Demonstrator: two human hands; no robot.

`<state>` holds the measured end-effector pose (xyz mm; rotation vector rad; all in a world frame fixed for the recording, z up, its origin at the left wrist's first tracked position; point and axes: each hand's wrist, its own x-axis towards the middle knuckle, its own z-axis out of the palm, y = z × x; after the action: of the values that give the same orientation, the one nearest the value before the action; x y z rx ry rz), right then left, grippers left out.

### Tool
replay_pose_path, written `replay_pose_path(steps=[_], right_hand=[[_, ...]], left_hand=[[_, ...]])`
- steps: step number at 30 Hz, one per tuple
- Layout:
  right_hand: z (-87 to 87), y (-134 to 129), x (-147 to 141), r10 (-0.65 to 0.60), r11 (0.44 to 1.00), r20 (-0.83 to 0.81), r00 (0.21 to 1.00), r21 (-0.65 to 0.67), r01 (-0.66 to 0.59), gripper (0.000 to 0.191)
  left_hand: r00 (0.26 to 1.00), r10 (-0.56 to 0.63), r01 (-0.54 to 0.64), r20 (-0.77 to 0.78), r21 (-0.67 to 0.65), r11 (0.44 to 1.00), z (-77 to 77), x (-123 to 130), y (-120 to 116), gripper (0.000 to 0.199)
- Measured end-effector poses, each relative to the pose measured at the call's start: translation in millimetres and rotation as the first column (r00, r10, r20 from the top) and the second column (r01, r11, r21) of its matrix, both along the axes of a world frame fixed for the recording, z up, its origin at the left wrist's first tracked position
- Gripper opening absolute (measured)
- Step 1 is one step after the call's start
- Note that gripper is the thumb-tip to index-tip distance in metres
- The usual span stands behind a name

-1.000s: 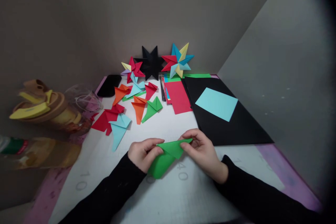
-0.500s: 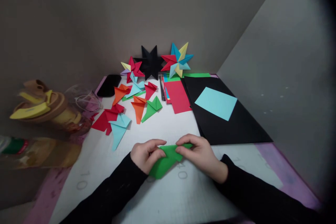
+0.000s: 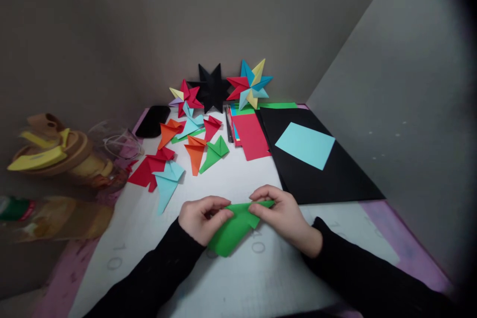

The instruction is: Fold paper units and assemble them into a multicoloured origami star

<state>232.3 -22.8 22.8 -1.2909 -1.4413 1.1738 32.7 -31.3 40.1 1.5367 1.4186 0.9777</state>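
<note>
Two black sleeves (image 3: 149, 271) reach in from the near side over a white-covered table (image 3: 61, 283). At the near middle, between the hands, is a folded green paper (image 3: 231, 236). The left hand (image 3: 203, 218) pinches the left end of its far edge between thumb and forefinger; the right hand (image 3: 285, 216) pinches it toward the right end, a pointed tip showing past the fingers. That far edge runs left to right from one pinch to the other, and the broad body slants toward the near left, closer to the left hand. Farther off, on the left, lie small folded pieces (image 3: 167, 184); on the right, a light blue sheet (image 3: 305, 145) rests on black sheets (image 3: 331, 184). Farthest, three paper stars (image 3: 211, 88) stand by the wall (image 3: 208, 20).
</note>
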Motion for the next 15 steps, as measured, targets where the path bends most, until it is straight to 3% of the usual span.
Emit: replay_pose_path(steps=[8, 15], right_hand=[[-1.0, -0.7, -1.9, -0.020, 1.000, -0.008, 1.000, 0.004, 0.020, 0.012], [0.1, -3.5, -2.2, -0.003, 1.000, 0.035, 0.999, 0.024, 0.002, 0.011]], left_hand=[[1.000, 0.021, -0.023, -0.019, -0.090, 0.996, 1.1, 1.1, -1.2, 0.013], [0.997, -0.044, 0.031, -0.061, -0.199, 0.980, 5.6, 1.7, 2.6, 0.018]])
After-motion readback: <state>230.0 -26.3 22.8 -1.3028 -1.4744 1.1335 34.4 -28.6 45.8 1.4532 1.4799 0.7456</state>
